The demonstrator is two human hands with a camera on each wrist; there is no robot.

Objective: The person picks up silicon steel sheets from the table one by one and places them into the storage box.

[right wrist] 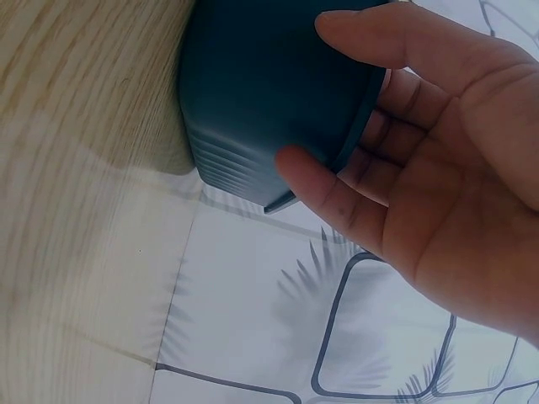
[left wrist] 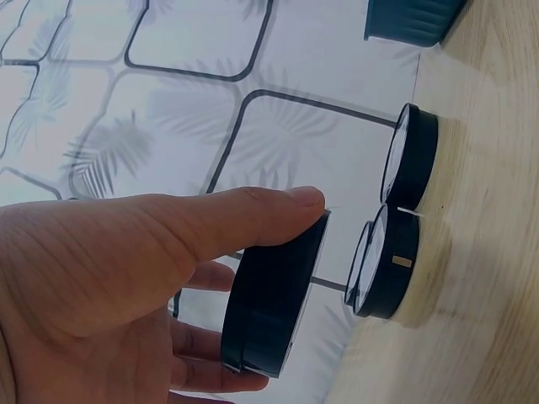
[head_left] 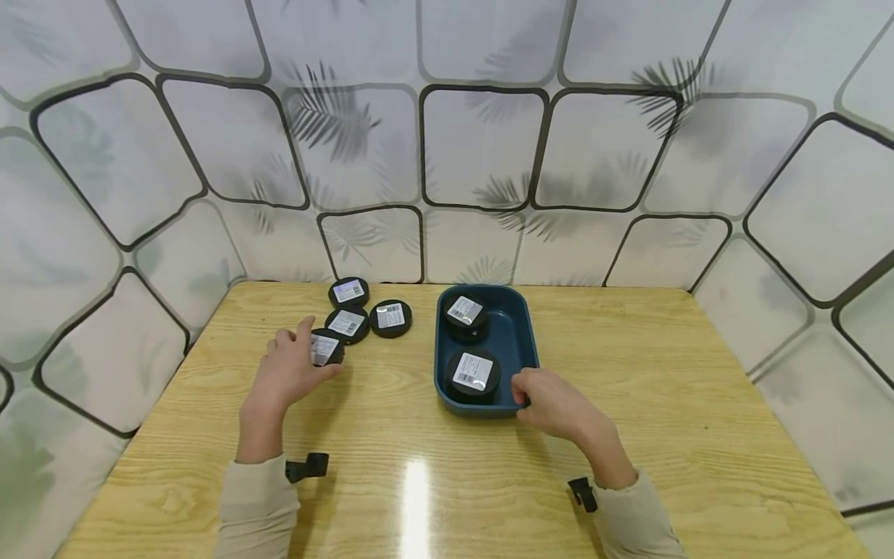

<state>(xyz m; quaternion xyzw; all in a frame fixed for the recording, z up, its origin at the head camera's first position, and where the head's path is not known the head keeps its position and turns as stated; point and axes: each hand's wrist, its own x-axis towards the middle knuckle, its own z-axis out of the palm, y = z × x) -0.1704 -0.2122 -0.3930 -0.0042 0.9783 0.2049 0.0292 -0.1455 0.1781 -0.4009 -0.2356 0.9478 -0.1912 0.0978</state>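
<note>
My left hand (head_left: 282,373) holds a flat, round black container (left wrist: 274,295) by its sides, thumb on one side and fingers on the other. Its white label faces up in the head view, and it is raised off the table. Three more such containers lie close by: a back one (head_left: 348,292), a middle one (head_left: 346,323) and one to the right (head_left: 390,319). My right hand (head_left: 555,404) grips the near right rim of a dark blue plastic bin (head_left: 532,341), thumb outside, some fingers over the edge. Inside sit labelled black containers at the back (head_left: 465,310) and front (head_left: 472,373).
The wooden table (head_left: 670,373) has a light, glossy grain with a bright reflection in front of the bin. A pale patterned curtain (head_left: 482,147) stands along its back and sides. Small black clips (head_left: 583,494) stick out at both sleeve cuffs.
</note>
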